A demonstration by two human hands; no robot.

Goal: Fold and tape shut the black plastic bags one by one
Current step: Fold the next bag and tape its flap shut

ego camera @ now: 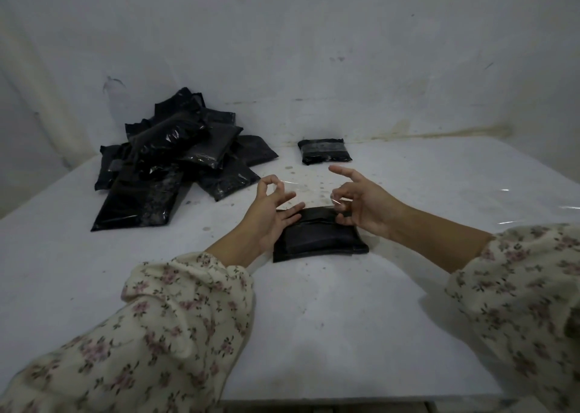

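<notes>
Left hand point(270, 212) and right hand point(361, 205), held apart, are pinching the ends of a flimsy-looking clear tape strip point(307, 190) above a soft-looking folded black plastic bag point(317, 237).

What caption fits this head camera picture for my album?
The left hand and right hand stretch clear tape above a folded black bag, near a pile of bags.

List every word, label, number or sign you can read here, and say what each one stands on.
None: no readable text anywhere in this view.
The folded black bag, the taped bag behind it and the pile of black bags show only plain plastic and glare.
The clear tape looks unprinted.
The wall and table bear only stains.
</notes>
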